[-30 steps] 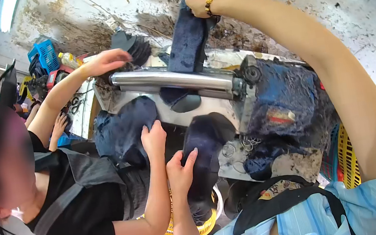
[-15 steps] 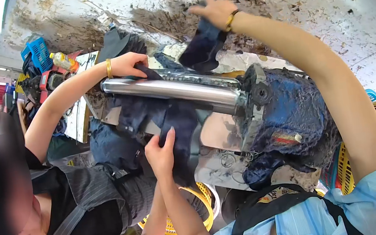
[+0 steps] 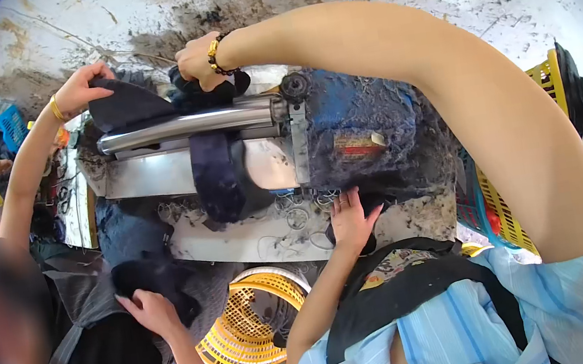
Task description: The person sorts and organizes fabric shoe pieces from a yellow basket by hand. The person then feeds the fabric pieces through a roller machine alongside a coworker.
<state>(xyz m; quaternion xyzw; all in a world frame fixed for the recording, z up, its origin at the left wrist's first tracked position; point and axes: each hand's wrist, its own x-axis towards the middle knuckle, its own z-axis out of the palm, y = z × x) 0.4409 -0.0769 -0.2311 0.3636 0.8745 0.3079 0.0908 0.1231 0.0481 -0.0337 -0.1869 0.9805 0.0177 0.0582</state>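
Note:
My right hand [image 3: 198,62] reaches across to the far side of the metal rollers [image 3: 185,128], its fingers closed on a dark cloth piece [image 3: 221,89]. My left hand [image 3: 353,227] lies on another dark cloth piece [image 3: 376,204] at the near bench edge, fingers stretched out and thumb apart; the hand partly hides that cloth. Between my hands is the lint-covered blue machine housing [image 3: 364,114]. A dark blue cloth strip [image 3: 217,178] hangs from the rollers over the metal plate below.
At left, a co-worker's raised hand [image 3: 86,91] holds black cloth [image 3: 125,105]; their other hand [image 3: 151,312] is at dark cloth [image 3: 159,277]. A yellow basket [image 3: 237,348] stands below the bench [image 3: 240,244]. Another yellow basket [image 3: 511,213] is at my right.
My right hand has moved left to behind the rollers with dark cloth. My left hand has left the hanging cloth for the bench edge. The co-worker's hands have moved left, and the view has shifted.

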